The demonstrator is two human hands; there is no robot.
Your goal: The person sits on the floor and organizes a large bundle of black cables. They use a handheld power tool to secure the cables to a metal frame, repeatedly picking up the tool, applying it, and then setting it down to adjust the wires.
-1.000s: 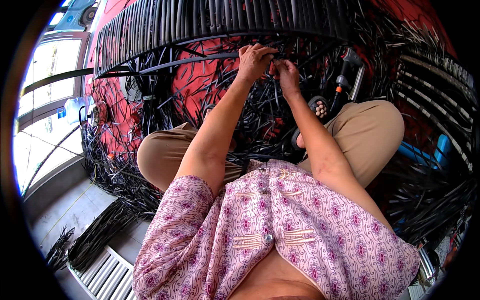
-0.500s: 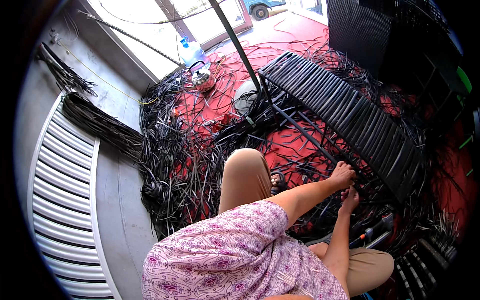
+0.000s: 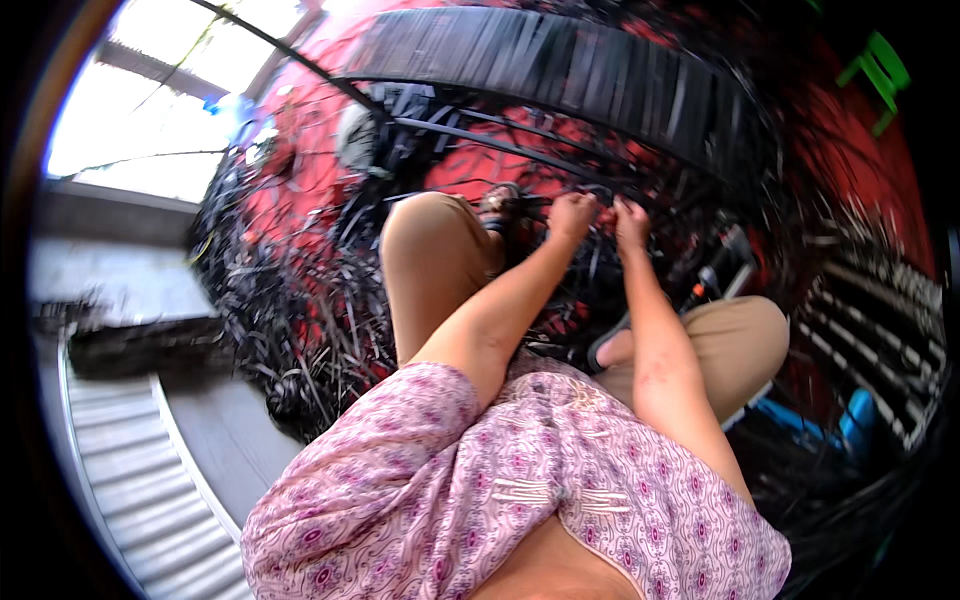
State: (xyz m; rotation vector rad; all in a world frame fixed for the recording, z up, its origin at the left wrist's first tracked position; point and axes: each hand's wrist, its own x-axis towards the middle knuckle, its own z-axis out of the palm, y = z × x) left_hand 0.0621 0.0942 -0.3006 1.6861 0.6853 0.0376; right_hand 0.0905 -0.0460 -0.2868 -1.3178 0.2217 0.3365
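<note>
My left hand (image 3: 573,214) is closed, its fingers pinched together at the near lower side of a black metal frame. My right hand (image 3: 630,224) is closed just to the right of it, a small gap away. Motion blur and dark surroundings hide what lies between the fingers. Beyond both hands stretches the frame's long panel (image 3: 540,65), wrapped in rows of black strips. A thin dark rail (image 3: 470,135) of the frame runs to the left from near the hands.
Loose black strips (image 3: 300,320) lie heaped over the red floor (image 3: 470,170). A white radiator (image 3: 130,450) stands at the left wall, a dark strip bundle (image 3: 150,348) by its top. At right are a green plastic chair (image 3: 880,75), a slatted rack (image 3: 860,340) and an orange-marked tool (image 3: 703,283).
The view has turned, so the frame and hands appear higher and farther left. My hands, close together one above the other before, are now side by side. The green chair shows more fully.
</note>
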